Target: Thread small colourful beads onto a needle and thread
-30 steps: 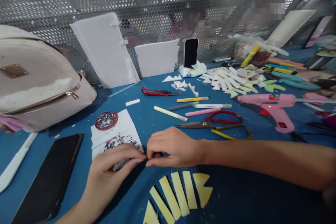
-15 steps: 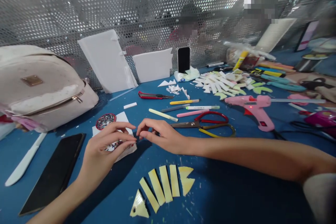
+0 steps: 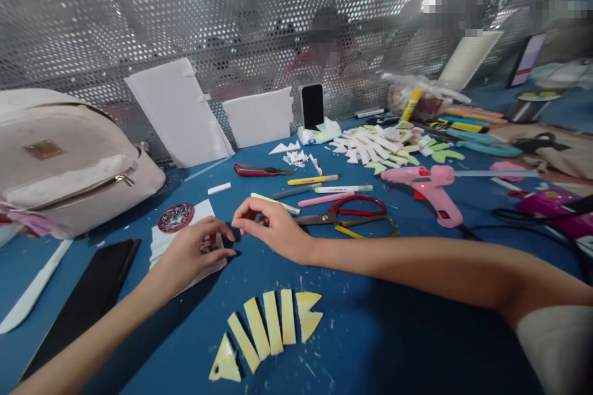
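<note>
My left hand [image 3: 188, 258] hovers over a white paper sheet [image 3: 204, 208], fingers curved and thumb apart, with nothing visible between them. A red-rimmed round dish of small dark and shiny bits [image 3: 176, 218] sits on the sheet; another item under my left hand is mostly hidden. Close by, my right hand [image 3: 280, 231] has thumb and index finger pinched together; whatever is between them is too small to make out. In front of both hands lie yellow fish-shaped pieces: a head [image 3: 225, 359], several strips [image 3: 273, 323] and a notched tail [image 3: 309, 315].
Scissors [image 3: 324, 218], markers [image 3: 343, 189] and a red cutter [image 3: 259, 170] lie beyond my right hand. A pink glue gun [image 3: 428, 188] stands right, near piled foam offcuts [image 3: 380, 145]. A backpack [image 3: 78, 160], black slab [image 3: 88, 302] and white knife [image 3: 37, 287] are left.
The view has shifted slightly, so the table things appear further left. My left hand has drawn back a little from my right and its fingers spread wider. My right hand stays pinched.
</note>
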Motion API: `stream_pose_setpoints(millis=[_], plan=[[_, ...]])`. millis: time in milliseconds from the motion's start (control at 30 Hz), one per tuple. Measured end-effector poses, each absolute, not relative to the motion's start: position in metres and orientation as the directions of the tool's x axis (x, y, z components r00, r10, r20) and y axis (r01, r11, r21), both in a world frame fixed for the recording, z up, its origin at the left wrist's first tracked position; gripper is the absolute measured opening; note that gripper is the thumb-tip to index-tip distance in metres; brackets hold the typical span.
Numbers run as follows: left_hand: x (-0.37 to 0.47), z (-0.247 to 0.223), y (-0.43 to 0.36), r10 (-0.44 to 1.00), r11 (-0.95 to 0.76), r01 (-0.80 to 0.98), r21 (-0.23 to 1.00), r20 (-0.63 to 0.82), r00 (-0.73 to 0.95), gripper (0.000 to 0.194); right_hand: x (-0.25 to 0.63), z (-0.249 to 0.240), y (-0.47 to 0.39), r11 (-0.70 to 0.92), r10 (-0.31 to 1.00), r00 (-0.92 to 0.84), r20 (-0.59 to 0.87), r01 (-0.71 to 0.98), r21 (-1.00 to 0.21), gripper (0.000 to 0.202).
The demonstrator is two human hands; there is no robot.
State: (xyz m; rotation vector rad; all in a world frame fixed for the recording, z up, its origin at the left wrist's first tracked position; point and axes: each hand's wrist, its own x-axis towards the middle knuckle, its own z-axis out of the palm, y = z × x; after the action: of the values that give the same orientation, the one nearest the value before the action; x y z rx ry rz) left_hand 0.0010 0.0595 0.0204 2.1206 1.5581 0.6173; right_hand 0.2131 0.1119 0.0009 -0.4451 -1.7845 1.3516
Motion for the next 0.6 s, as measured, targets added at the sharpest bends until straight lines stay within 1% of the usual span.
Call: stream_pose_setpoints(millis=[67,267,433,500,600], plan=[[-0.001,0.014,0.062,0.959,-0.257,0.766,0.589,0.061,0.275,0.021,0.213,0.000,0.112,0.366,0.688,-0.597,0.412,-0.204,-0.908,0.019],[0.001,0.011,0.062,0.959,-0.251,0.755,0.606,0.052,0.277,0.016,0.214,-0.002,0.111,0.400,0.650,-0.621,0.438,-0.210,-0.892,0.018],[0.005,0.016,0.056,0.971,-0.234,0.754,0.615,0.101,0.219,0.018,0.214,-0.001,0.112,0.427,0.645,-0.634,0.427,-0.164,-0.889,0.017],[0.008,0.017,0.049,0.979,-0.205,0.740,0.641,0.121,0.166,0.019,0.214,0.000,0.111,0.447,0.645,-0.629,0.434,-0.150,-0.882,0.014],[0.013,0.016,0.039,0.988,-0.151,0.666,0.730,0.125,0.088,0.019,0.214,0.001,0.110,0.461,0.649,-0.623,0.437,-0.135,-0.877,0.013]])
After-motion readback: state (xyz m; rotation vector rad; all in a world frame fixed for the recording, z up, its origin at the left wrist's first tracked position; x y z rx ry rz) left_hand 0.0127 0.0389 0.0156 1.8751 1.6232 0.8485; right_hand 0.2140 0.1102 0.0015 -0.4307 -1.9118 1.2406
